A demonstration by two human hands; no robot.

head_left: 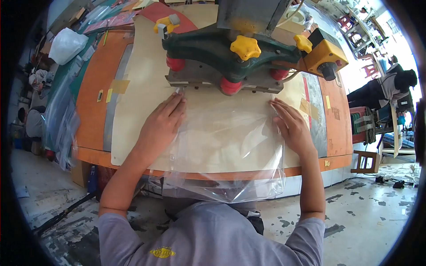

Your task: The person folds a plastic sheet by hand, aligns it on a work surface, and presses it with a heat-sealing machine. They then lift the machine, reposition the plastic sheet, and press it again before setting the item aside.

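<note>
A clear plastic sheet (230,142) lies on the cream board (137,133), its near end hanging over the table's front edge. My left hand (166,117) rests at its left side, fingers together and pointing at the press, fingertips on the plastic near the bar. On the right side my right hand (290,122) lies with its fingers extended, fingertips at the sheet's far right corner. Just beyond both hands stands the dark green press head (204,46) with yellow knobs (245,47), red cushions (230,86) and a metal bar (208,85). The sheet's far edge meets this bar.
A yellow control box (327,60) with a black knob sits at the press's right. Plastic sheets (62,117) and a white bag (68,45) lie at the left. A person (386,86) is at the far right, another (34,122) at the far left.
</note>
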